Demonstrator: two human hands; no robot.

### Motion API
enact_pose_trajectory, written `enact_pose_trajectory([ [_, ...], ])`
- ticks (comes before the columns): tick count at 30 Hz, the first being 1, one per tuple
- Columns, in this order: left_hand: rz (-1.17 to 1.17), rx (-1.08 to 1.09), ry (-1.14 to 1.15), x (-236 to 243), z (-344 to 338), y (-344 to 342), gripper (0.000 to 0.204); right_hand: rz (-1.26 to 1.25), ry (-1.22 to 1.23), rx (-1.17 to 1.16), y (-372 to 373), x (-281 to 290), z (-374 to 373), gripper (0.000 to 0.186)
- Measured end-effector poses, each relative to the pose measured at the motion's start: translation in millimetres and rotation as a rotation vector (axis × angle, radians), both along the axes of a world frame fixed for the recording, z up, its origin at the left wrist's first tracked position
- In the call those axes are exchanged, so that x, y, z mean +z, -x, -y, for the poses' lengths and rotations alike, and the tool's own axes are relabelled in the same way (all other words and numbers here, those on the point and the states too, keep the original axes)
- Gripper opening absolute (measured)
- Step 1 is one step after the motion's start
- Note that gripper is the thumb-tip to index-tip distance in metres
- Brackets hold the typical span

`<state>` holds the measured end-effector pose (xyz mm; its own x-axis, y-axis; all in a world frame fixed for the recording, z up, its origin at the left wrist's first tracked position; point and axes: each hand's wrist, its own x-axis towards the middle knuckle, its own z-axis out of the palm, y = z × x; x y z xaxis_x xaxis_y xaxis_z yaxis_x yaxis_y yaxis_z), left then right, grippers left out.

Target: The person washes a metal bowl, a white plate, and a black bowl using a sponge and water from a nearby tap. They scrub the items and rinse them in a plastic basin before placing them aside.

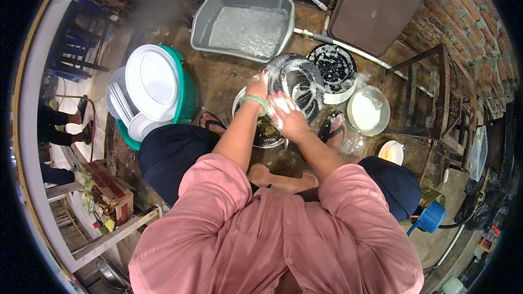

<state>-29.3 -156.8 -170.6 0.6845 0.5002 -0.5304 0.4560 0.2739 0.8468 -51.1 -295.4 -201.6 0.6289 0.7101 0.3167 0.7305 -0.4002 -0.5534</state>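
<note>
A dark, suds-streaked round pan (305, 84) is tilted in front of me. My left hand (256, 90), with a pale green bangle at the wrist, grips its left edge. Foam coats my right hand (289, 117), whose curled fingers press at the pan's lower-left face; whatever they may hold is hidden by lather. Partly covered below is another round vessel (269, 141) with murky contents. Just right of the pan sit a black, foamy round vessel (332, 65) and a pale bowl (365, 111) of soapy liquid.
Green tub (185, 98) with white plates (150, 79) at left; grey water-filled basin (242, 27) behind; brown tray (370, 5) by brick wall. Metal frame (441, 92), small bowl (391, 155), blue dipper (427, 218) at right. Low stool (280, 177) beneath me. Another person's feet (84, 128) at far left.
</note>
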Motion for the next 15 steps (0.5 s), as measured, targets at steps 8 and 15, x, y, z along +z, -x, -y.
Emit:
enact_pose_trajectory([
  [8, -0.047, -0.455, -0.261, -59.1, -0.8, 5.2, 0.055, -0.430, 0.516, -0.456, -55.1, 19.5, 7.8, 0.036],
  [15, -0.146, -0.310, -0.029, -57.6, -37.4, -4.7, 0.049, -0.097, 0.232, 0.101, -3.2, 17.2, -7.9, 0.062],
])
